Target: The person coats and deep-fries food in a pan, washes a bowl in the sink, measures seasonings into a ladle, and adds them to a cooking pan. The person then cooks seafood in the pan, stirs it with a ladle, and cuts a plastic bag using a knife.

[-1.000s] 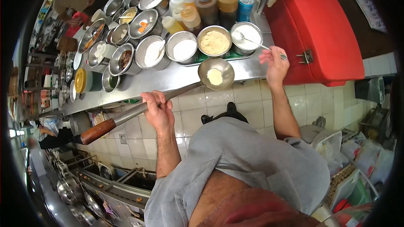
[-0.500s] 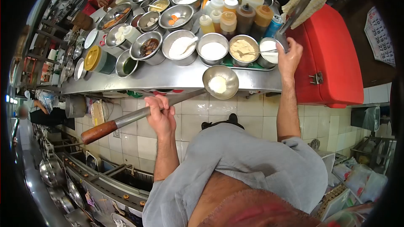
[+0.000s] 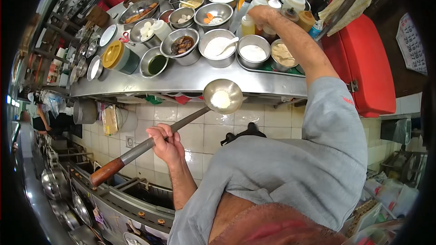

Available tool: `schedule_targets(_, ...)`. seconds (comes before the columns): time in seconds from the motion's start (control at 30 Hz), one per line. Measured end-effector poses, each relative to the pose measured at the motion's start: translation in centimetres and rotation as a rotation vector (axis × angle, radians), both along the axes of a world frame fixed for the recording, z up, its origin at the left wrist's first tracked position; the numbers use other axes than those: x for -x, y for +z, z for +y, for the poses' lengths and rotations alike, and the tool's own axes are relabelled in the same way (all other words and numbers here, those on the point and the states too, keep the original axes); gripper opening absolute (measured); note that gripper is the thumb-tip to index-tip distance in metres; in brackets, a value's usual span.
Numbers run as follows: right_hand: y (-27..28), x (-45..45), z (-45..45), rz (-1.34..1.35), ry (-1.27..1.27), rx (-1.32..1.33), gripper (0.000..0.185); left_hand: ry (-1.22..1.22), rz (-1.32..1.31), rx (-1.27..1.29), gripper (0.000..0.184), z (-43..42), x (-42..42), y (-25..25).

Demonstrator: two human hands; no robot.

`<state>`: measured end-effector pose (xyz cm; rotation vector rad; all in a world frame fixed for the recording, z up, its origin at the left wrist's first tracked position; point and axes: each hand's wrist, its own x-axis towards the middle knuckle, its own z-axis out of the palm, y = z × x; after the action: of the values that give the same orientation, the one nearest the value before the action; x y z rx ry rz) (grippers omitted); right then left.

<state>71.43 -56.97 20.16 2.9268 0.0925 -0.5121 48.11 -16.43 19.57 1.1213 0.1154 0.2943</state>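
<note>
My left hand (image 3: 166,145) is closed around the metal shaft of a long ladle (image 3: 181,122) with a wooden end. The ladle's bowl (image 3: 233,91) hangs in front of the counter edge and holds a small heap of white powder (image 3: 220,99). My right hand (image 3: 263,17) reaches over the group of squeeze bottles, its fingers curled down at the bottle tops. The hand itself hides those fingertips, so I cannot tell whether they grip a bottle. Beside it stand a yellow squeeze bottle (image 3: 248,26) and a white-capped one (image 3: 294,2). Below my forearm is a bowl of beige paste (image 3: 282,54).
Steel bowls line the counter (image 3: 195,82): white powder with a spoon (image 3: 218,47), white grains (image 3: 252,53), dark pieces in liquid (image 3: 182,45), green liquid (image 3: 157,64). A knife (image 3: 243,9) lies behind. A red cooler (image 3: 363,63) stands right; stove burners (image 3: 136,212) lie lower left.
My right hand has left the small white-filled bowl and its spoon at the right and moved left and back to the squeeze bottles. The ladle bowl has shifted left in view, still holding powder.
</note>
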Motion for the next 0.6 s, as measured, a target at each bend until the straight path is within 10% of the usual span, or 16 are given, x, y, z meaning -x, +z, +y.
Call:
schedule_targets(0.27, 4.5, 1.0, -1.2, -0.321, -0.013, -0.029, 0.051, 0.100, -0.021, 0.013, 0.041, 0.8, 0.4, 1.1)
schedule_targets(0.47, 19.7, 12.0, -0.2, -0.994, 0.117, -1.097, 0.043, 0.123, -0.018, 0.034, 0.040, 0.0, -0.4, 3.0)
schedule_targets(0.6, 14.4, 11.5, 0.2, -0.809, 0.041, -1.612, 0.058, 0.072, -0.076, 0.105, 0.041, -0.7, -1.2, 3.6)
